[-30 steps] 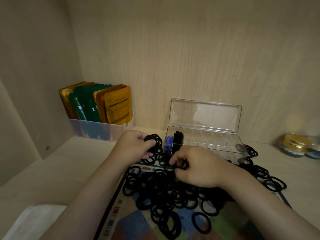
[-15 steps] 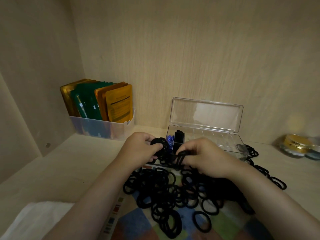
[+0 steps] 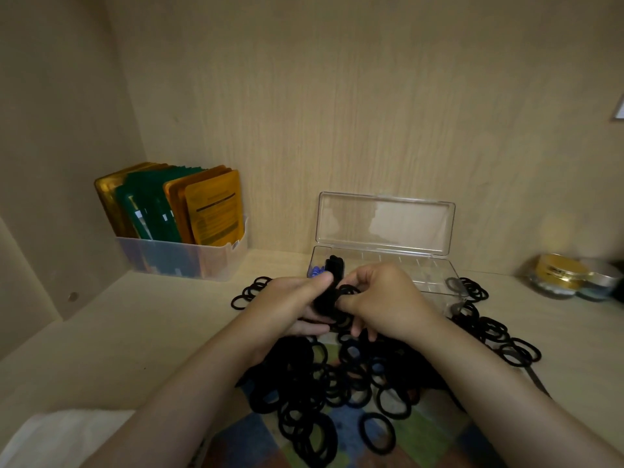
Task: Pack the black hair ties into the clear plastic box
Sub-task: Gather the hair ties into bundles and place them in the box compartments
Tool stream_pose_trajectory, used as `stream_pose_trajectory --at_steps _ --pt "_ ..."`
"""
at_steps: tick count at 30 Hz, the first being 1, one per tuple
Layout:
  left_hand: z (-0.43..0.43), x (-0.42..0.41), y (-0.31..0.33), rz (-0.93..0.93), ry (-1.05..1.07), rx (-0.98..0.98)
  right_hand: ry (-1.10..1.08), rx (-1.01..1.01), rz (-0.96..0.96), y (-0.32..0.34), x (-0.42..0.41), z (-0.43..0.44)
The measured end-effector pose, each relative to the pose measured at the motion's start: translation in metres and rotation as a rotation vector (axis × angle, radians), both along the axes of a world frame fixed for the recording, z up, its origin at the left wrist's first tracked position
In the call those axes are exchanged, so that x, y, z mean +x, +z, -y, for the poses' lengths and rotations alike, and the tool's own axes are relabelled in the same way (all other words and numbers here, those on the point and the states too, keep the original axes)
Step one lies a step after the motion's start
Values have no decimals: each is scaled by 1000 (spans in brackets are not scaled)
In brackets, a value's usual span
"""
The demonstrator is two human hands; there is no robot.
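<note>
A big heap of black hair ties (image 3: 324,376) lies on a colourful mat in front of me. Behind it stands the clear plastic box (image 3: 435,276), its lid (image 3: 385,222) upright against the wall. Its left end holds blue ties and a standing black bundle (image 3: 334,265). My left hand (image 3: 287,307) grips a stack of black ties (image 3: 326,300) in front of the box's left end. My right hand (image 3: 385,298) pinches the same stack from the right, with a loose tie ring above its thumb.
A translucent bin (image 3: 189,260) of orange and green sachets stands at the back left. Gold-lidded jars (image 3: 567,276) sit at the far right. More ties trail right of the box (image 3: 499,336) and left of my left hand (image 3: 251,292). A white cloth (image 3: 57,437) lies at the bottom left.
My right hand rose from the heap with ties and met the left hand. Both hands now hold one stack together in front of the box's left end.
</note>
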State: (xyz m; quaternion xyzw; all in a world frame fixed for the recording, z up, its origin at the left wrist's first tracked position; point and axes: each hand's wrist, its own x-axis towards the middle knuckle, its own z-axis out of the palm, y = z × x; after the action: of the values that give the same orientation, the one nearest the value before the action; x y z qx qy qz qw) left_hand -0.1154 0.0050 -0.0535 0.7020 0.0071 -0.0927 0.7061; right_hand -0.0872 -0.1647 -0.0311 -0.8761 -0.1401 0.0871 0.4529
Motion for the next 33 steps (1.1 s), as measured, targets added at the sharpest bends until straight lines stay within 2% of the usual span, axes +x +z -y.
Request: stream_pose_trajectory --at_steps 2,5,11,16,20,22,24,26,33 --pt "3 -2 -2 73 11 80 -5 -9 56 -2 -2 -2" --pt "0 0 -5 88 60 99 44 -1 94 -2 -3 -3" --pt "-7 2 -4 97 61 107 104 229 -77 3 2 4" --pt "-6 1 -2 71 85 90 30 321 -68 3 3 4" --pt "-6 1 -1 49 196 135 -144 404 81 14 5 12" --pt "-5 1 -1 50 212 135 -88 442 33 21 2 13" --pt "-2 2 -1 49 169 90 8 415 -56 21 -3 9" --pt "0 1 -1 32 107 35 32 297 -47 16 -5 3" --pt "1 -1 -1 67 11 -14 -92 142 27 7 -2 1"
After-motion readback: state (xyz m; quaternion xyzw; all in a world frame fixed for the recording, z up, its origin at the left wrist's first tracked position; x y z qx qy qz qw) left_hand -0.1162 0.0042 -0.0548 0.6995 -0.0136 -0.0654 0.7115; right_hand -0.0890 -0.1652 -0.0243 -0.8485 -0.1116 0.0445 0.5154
